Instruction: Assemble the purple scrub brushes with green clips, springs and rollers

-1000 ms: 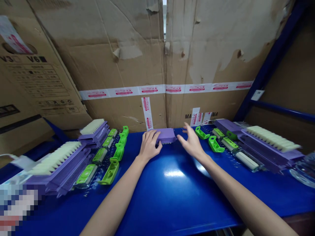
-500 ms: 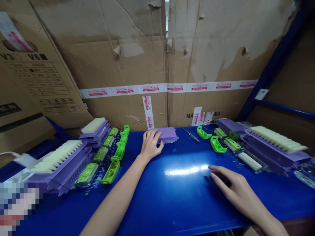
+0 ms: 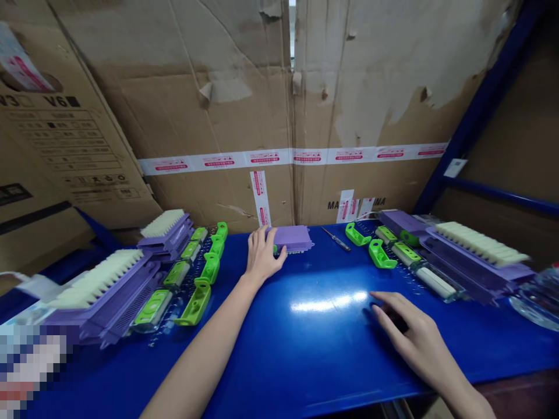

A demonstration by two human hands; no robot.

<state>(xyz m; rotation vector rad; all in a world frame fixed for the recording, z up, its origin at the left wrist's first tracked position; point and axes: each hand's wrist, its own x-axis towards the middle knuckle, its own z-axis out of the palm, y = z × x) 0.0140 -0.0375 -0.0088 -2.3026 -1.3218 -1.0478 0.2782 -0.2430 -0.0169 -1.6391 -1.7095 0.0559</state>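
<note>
Has the left hand (image 3: 262,253) curled around the left end of a flat, rectangular purple plastic part (image 3: 292,237), fingers over the top and thumb at the near edge, gripping it on the glossy blue table (image 3: 279,349) close to the brown cardboard panels (image 3: 218,110). Holds the right hand (image 3: 413,331) well apart from that part, toward the near right, open with fingers loosely bent and nothing visible in the grasp; cannot tell whether touching the tabletop. Shows, just right of the purple part, a slim dark pointed tool (image 3: 337,240) lying flat, then two bright green U-shaped plastic brackets (image 3: 383,256). Displays at far left and far right purple plastic trays topped with cream ridged strips (image 3: 98,279), beside green-and-clear oblong blocks (image 3: 152,308). Includes, left of the left hand, a row of similar green brackets (image 3: 210,267).
</note>
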